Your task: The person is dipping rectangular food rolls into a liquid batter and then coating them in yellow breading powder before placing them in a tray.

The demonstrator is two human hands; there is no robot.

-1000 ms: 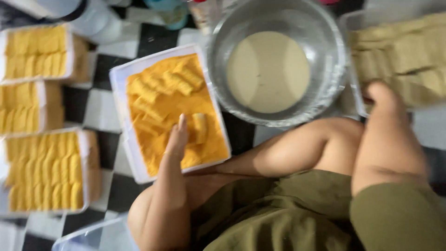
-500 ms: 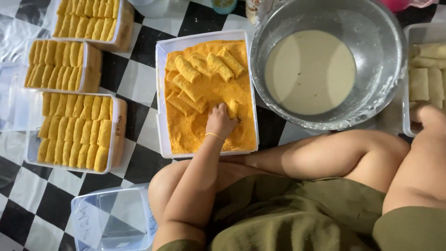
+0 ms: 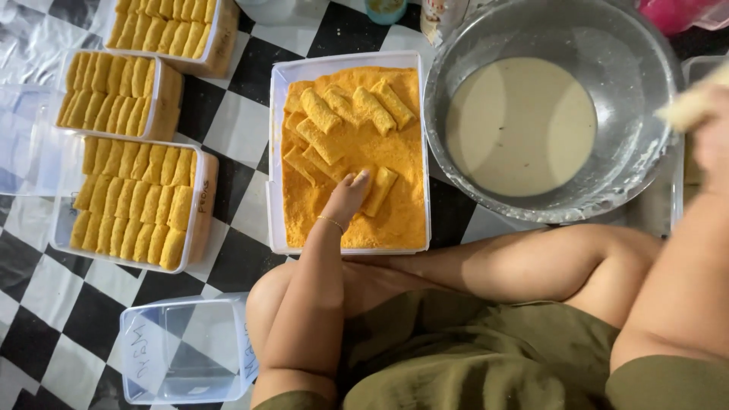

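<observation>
Left hand rests fingers-down in the crumb tray, touching a coated roll just beside it on the right; grip loose, not closed. The roll's long axis runs away from the body. Right hand, at the frame edge, holds an uncoated roll.

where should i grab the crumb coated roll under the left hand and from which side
Take the roll across its narrow middle, thumb on one long side and fingers on the other, coming straight down from above. It lies flat on the loose orange crumbs in the white tray, tilted a little, with open crumbs to its right. The left hand already touches its left edge, so a gentle pinch probably suits best.
</observation>
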